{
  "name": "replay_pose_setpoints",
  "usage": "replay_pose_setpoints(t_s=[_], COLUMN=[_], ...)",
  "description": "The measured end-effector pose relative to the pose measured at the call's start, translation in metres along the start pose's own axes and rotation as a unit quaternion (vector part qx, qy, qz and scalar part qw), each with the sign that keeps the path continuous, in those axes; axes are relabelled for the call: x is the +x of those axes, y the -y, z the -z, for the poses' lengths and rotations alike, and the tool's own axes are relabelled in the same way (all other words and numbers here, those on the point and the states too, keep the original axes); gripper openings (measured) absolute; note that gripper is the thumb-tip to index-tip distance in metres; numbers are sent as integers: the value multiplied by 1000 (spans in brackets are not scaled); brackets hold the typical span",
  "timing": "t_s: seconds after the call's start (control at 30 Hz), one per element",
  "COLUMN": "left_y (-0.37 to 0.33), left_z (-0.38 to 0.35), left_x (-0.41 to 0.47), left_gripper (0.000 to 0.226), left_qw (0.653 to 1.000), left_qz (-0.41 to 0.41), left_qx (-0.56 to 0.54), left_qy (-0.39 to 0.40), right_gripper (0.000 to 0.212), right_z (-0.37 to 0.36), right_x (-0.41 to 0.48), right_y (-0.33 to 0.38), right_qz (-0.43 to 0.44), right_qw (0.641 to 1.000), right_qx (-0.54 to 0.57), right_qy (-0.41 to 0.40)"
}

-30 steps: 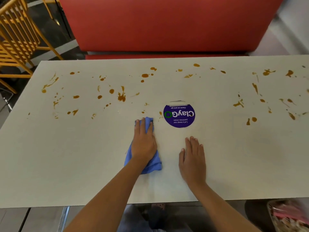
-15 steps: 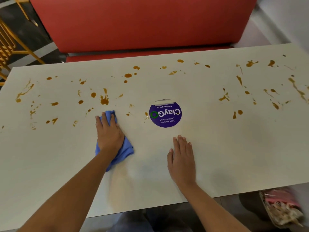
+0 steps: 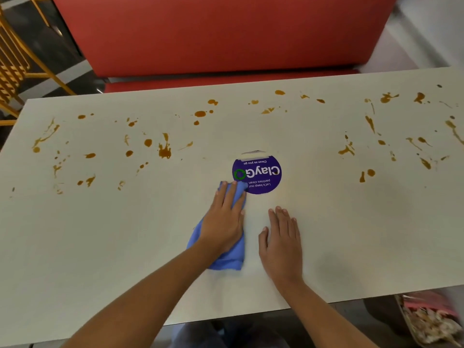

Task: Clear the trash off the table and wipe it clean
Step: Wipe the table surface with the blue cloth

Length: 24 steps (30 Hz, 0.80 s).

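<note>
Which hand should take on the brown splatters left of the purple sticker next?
Left. The left hand presses flat on the blue cloth, on the side nearer those splatters. The right hand lies flat on the table, holding nothing.

left hand has slid the blue cloth right, up to the sticker.

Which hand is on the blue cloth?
The left hand, pressing flat on the blue cloth; the right hand rests on the bare table beside it.
</note>
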<state>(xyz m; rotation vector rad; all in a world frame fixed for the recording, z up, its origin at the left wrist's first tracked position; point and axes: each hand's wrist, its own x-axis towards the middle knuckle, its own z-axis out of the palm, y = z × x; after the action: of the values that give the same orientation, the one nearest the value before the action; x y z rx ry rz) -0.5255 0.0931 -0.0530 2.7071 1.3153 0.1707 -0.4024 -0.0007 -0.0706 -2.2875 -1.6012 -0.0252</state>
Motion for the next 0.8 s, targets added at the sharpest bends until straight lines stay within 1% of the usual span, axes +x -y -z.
replay_pose_setpoints(t_s=[0.07, 0.13, 0.2, 0.37, 0.43, 0.5, 0.57, 0.6, 0.67, 0.73, 0.8], left_y=[15, 32, 48, 66, 62, 50, 34, 25, 4, -15, -27], left_z=[2, 6, 9, 11, 13, 19, 18, 16, 10, 5, 2], left_x=[-5, -6, -3, 19, 30, 36, 42, 44, 48, 49, 48], left_gripper=[55, 48, 45, 56, 61, 56, 52, 52, 56, 63, 77], left_qw=[998, 996, 998, 997, 997, 995, 990, 989, 992, 993, 990], left_qz=[-64, -85, -62, 55, 62, 82, 118, 118, 79, 59, 48], left_qx=[12, 16, 18, 5, 23, 23, 25, 31, 23, -31, -105], left_qy=[0, -2, -16, 46, 42, 44, 78, 86, 95, 100, 86], right_gripper=[45, 45, 47, 47, 47, 47, 47, 47, 49, 56, 62], right_z=[0, 1, 2, 3, 4, 4, 4, 4, 5, 7, 8], right_x=[0, 0, -1, 0, 0, 0, 0, 0, 0, 0, 0], right_y=[0, 0, 1, -1, -1, 1, 0, 0, -1, -1, -1], right_qz=[-4, -3, -1, 0, 3, 5, 2, 0, -6, -13, -20], right_qw=[1000, 1000, 1000, 1000, 1000, 1000, 999, 999, 998, 997, 996], right_qx=[6, 7, 5, 9, 9, 11, 12, 11, 13, 25, 51], right_qy=[3, 7, 14, 25, 28, 29, 32, 37, 56, 74, 73])
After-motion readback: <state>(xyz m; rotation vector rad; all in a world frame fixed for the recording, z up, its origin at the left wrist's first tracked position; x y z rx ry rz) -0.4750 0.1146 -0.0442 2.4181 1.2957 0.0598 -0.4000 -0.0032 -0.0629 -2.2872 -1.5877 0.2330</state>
